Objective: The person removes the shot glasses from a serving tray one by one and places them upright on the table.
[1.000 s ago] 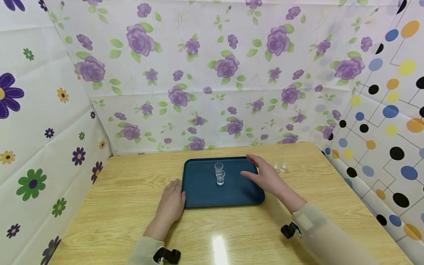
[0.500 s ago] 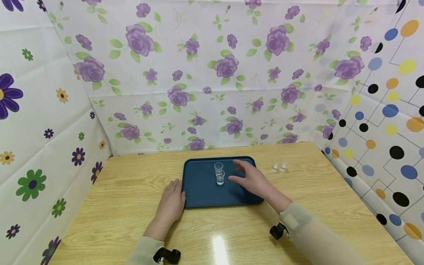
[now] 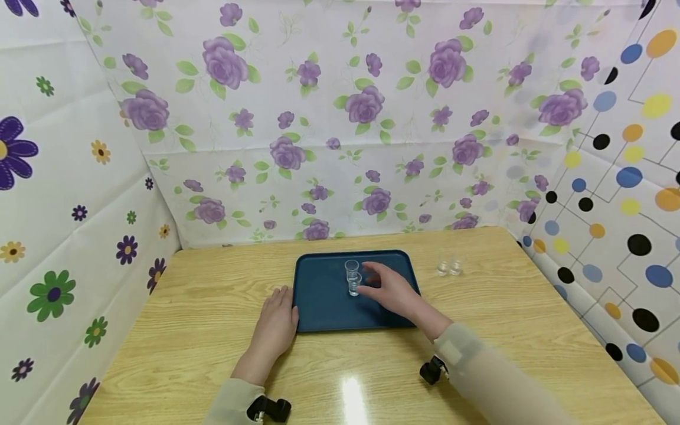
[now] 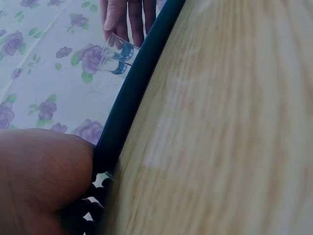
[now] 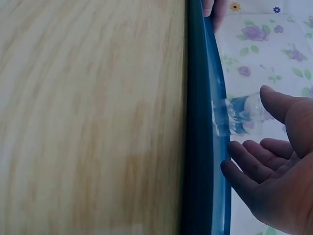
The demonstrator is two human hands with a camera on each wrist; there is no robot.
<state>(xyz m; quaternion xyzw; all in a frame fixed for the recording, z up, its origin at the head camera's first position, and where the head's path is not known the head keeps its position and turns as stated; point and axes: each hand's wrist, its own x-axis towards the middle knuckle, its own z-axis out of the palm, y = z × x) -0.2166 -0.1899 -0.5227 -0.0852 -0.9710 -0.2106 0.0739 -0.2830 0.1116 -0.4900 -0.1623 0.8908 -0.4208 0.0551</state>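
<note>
Two small clear shot glasses stand upright close together on a dark blue tray (image 3: 324, 313), a rear glass (image 3: 351, 268) and a front glass (image 3: 354, 287). My right hand (image 3: 392, 291) hovers over the tray just right of them. Its thumb and fingers are spread apart beside the front glass, and the right wrist view shows a gap between the fingers and the glasses. My left hand (image 3: 275, 319) lies flat on the table, its fingers extended along the tray's left edge and its thumb side touching the rim.
Two more clear glasses (image 3: 448, 268) stand side by side on the wooden table (image 3: 510, 307), right of the tray. Behind the table hangs a flowered cloth (image 3: 319, 106), with patterned cloths on both sides.
My right hand has moved left across the tray, from its right edge to beside the two glasses. The left hand and the glasses have stayed put.
</note>
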